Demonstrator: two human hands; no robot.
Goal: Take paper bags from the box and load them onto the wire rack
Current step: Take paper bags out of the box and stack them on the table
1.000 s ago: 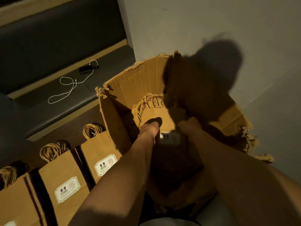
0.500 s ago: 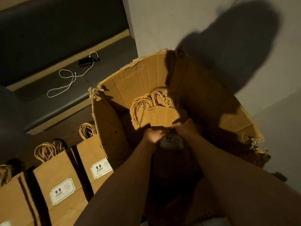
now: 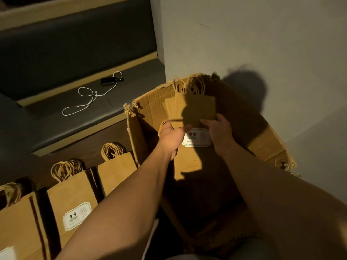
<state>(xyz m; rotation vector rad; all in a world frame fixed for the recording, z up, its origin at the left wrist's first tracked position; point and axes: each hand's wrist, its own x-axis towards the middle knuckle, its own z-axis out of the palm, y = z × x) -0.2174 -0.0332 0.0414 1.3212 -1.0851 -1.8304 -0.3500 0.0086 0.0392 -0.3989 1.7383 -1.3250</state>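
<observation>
Cardboard box (image 3: 150,111), torn along its rim, stands open against the pale wall (image 3: 262,34) and takes up the middle of the view. Left of it runs a dark padded bench (image 3: 75,107), and on that lies a white cable (image 3: 82,102) plugged into a small black device (image 3: 108,81). Along the lower left, 3 stacks of paper bags (image 3: 73,199) stand upright in a row, twisted handles up, 2 showing a white "9.9" label; what they rest on cannot be made out, and no wire rack is in view.

Above the box opening, a bundle of flat paper bags (image 3: 195,107) is held up, handles pointing away from the person and the label (image 3: 197,136) near its middle. The right hand (image 3: 220,132) grips the bundle's right edge, fingers curled over the front face. The left hand (image 3: 172,136) is at the left edge with its fingers under or behind the bundle; whether they clamp it or only support it cannot be told. More handles show deeper in the box beneath the left hand.

Judging by this, the step in hand is lifting a bundle out of the box. The next move calls for clearing the ragged rim without snagging the handles, keeping the loose sheets squeezed together so none fan out, then swinging the bundle toward the rack, wherever it stands.
</observation>
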